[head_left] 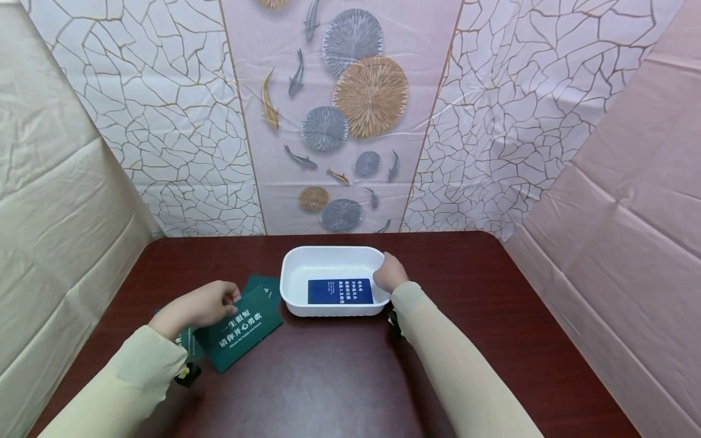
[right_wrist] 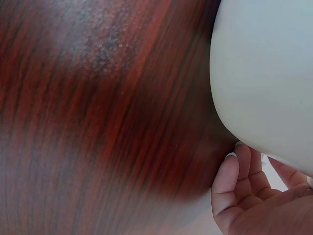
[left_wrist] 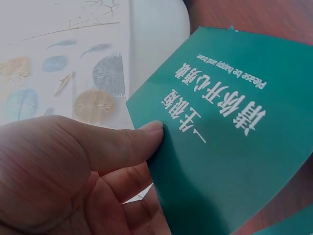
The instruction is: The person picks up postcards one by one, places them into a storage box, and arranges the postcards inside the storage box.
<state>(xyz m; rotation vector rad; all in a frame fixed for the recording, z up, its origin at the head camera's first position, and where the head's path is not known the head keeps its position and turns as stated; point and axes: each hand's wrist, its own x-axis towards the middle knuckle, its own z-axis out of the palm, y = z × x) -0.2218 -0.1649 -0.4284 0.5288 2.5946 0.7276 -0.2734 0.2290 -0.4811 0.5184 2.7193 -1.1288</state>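
Note:
My left hand (head_left: 202, 304) pinches a dark green card (head_left: 243, 331) with white lettering, the thumb lying on its printed face in the left wrist view. The card is held at a tilt over the table. Another green card (head_left: 263, 282) lies behind it, and part of a third green card (head_left: 190, 345) shows below my left wrist. At the right end of a white plastic tub (head_left: 333, 311), my right hand (head_left: 391, 274) grips the rim, with fingers (right_wrist: 227, 176) against the outer wall. Inside the tub lies a dark blue card (head_left: 323, 292) with white lettering.
The dark red wooden table (head_left: 339, 377) carries everything. A patterned cloth (head_left: 323, 170) with fish and round shapes hangs behind its far edge. Pale cloth panels (head_left: 613, 231) close in the left and right sides.

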